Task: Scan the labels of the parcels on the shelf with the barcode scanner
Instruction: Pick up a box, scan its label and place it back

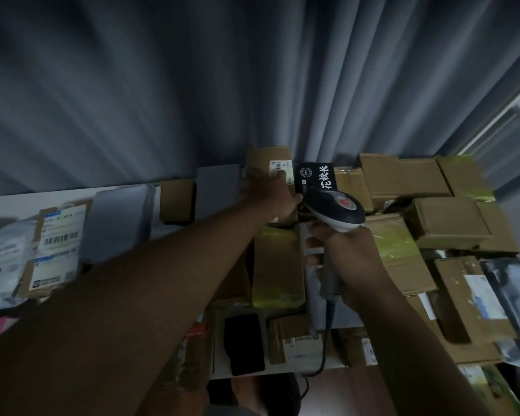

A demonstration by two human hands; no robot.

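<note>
Standing upright at frame centre, the brown cardboard parcel (267,159) shows its white barcode label (280,167); the left hand (270,195) grips it, while the right hand (347,259), just below-right, clasps the grey-black barcode scanner (333,210) aimed up toward it.

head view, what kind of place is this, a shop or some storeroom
Most likely a parcel storeroom or pickup point. Taped cardboard parcels crowd a white shelf, several bearing printed shipping labels, and the right hand holds a corded barcode scanner. A grey curtain hangs behind.

Dim, motion-blurred, wide-angle warp at edges
</note>
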